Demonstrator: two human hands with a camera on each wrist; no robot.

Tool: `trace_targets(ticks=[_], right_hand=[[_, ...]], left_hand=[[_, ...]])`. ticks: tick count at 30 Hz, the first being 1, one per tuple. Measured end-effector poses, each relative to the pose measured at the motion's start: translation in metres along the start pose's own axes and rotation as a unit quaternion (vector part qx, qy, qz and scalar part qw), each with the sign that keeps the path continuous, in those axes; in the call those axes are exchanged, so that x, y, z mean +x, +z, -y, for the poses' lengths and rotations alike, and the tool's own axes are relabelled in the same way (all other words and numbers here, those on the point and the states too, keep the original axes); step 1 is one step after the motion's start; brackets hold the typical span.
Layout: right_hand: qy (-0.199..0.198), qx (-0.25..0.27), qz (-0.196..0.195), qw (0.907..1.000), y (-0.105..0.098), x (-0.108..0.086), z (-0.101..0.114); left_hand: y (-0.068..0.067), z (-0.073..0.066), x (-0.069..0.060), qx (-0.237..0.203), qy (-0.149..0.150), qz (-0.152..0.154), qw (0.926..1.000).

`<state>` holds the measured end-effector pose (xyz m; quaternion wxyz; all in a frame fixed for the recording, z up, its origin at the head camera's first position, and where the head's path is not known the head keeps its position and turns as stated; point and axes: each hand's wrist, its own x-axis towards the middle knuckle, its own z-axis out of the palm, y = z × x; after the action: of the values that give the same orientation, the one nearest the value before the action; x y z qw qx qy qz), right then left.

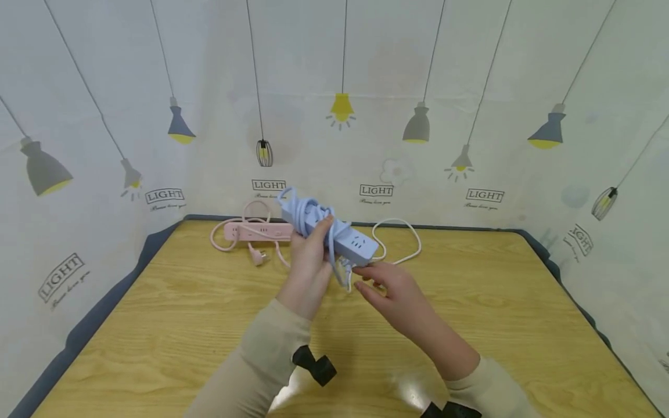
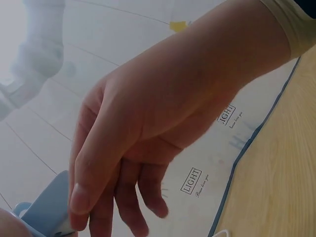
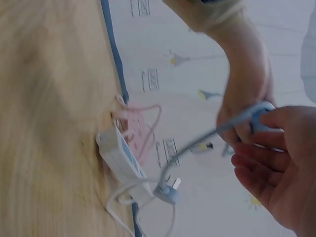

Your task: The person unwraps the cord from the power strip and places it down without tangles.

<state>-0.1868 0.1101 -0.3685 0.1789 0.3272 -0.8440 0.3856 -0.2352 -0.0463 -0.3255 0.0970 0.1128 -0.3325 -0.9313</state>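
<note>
My left hand (image 1: pixel 309 261) grips a blue power strip (image 1: pixel 356 244) above the table, thumb across its top. Its blue cord (image 1: pixel 302 213) is wound round the strip's far part, and a loose stretch hangs down to a blue plug (image 3: pixel 167 193) with metal prongs. My right hand (image 1: pixel 397 293) is at the strip's near end, fingers loosely bent. In the left wrist view the right hand (image 2: pixel 133 128) has its fingertips against the strip (image 2: pixel 49 207); the other fingers hang free. Only a sliver of the left hand (image 2: pixel 11 227) shows there.
A pink power strip (image 1: pixel 251 231) with its cord and pink plug (image 1: pixel 257 255) lies at the table's back left. A white power strip (image 3: pixel 121 157), mostly hidden in the head view, lies beside it, its white cord (image 1: pixel 418 238) looping right. Printed cloth (image 1: pixel 334 162) hangs behind the table (image 1: pixel 183 331).
</note>
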Motion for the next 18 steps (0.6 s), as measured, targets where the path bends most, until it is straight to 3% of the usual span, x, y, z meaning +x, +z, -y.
trace_targets(ticks=[3,6,8,11,18], right_hand=[[0.05,0.106,0.023,0.9928,0.009,0.001,0.012],[0.087,0.213,0.046,0.9722,0.015,0.001,0.019],[0.093,0.245,0.061,0.9632,0.018,0.001,0.021],[0.082,0.244,0.078,0.9631,0.017,0.001,0.022],[0.074,0.159,0.045,0.9835,0.004,-0.003,0.024]], left_hand=[[0.005,0.001,-0.004,0.001,0.01,0.001,0.9999],[0.008,0.002,-0.008,0.003,0.012,-0.001,0.9999],[0.009,0.002,-0.01,0.001,0.011,0.003,0.9999],[0.008,0.002,-0.01,0.003,0.008,0.013,0.9999],[0.001,0.0,-0.012,0.011,-0.009,0.034,0.9993]])
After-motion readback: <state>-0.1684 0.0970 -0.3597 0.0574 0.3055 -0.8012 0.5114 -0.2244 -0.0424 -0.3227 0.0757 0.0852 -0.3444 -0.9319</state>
